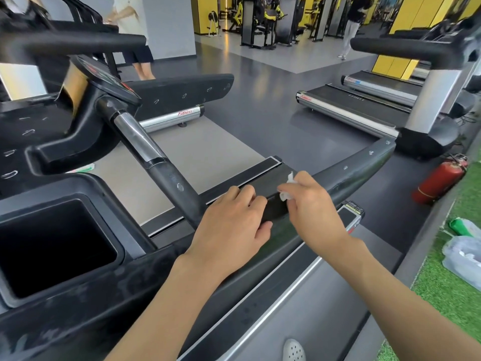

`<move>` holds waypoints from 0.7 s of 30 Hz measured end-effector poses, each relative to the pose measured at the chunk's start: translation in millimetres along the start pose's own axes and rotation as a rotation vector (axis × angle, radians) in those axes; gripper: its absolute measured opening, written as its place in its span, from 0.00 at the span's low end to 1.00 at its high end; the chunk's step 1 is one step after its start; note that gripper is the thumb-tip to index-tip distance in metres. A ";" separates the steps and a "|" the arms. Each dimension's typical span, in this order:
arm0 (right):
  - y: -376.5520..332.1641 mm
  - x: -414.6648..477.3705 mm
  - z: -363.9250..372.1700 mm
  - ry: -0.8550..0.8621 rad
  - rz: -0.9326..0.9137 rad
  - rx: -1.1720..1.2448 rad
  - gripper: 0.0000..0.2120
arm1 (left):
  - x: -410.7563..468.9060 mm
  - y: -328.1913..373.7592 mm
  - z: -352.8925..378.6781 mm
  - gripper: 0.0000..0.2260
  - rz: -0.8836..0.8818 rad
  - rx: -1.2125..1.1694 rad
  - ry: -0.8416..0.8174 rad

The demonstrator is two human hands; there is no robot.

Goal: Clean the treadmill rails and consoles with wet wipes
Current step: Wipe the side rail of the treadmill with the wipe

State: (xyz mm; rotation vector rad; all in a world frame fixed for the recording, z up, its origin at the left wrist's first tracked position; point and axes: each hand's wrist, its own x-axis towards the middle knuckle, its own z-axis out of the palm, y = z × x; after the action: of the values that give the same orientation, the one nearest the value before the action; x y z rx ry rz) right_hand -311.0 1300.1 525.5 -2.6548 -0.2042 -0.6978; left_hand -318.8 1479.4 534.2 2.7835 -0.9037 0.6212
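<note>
The treadmill (78, 295) is filling the foreground, its black side rail (351, 175) running away to the right. The left hand (231, 225) is gripping that rail, fingers curled over it. The right hand (309, 204) is pinching a crumpled white wet wipe (286, 195) against the rail.

The dark gym floor (273, 121) beyond both hands carries treadmills (346, 106) and a red fire extinguisher (440, 179) lying right of the right hand (beside green turf (447, 285) holding plastic bags (466, 259)).
</note>
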 end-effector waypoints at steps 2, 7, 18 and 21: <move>-3.4 -1.6 0.7 0.026 0.027 0.001 0.10 | -0.3 0.0 -0.6 0.14 -0.005 0.000 -0.002; -0.8 -13.2 -1.8 0.026 -0.079 0.011 0.10 | 0.4 -0.5 1.0 0.14 -0.003 -0.011 -0.009; 17.0 -25.0 -27.1 0.133 0.471 0.382 0.12 | 19.5 6.7 1.4 0.10 0.042 -0.033 -0.002; 16.8 -28.1 -32.3 0.142 0.498 0.478 0.08 | 28.8 12.8 7.3 0.10 0.062 -0.088 0.016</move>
State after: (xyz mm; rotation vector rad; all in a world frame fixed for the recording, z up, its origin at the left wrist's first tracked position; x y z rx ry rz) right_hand -345.7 1270.5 531.8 -2.0683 0.2888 -0.5764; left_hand -302.8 1451.9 540.1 2.6783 -0.9920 0.5959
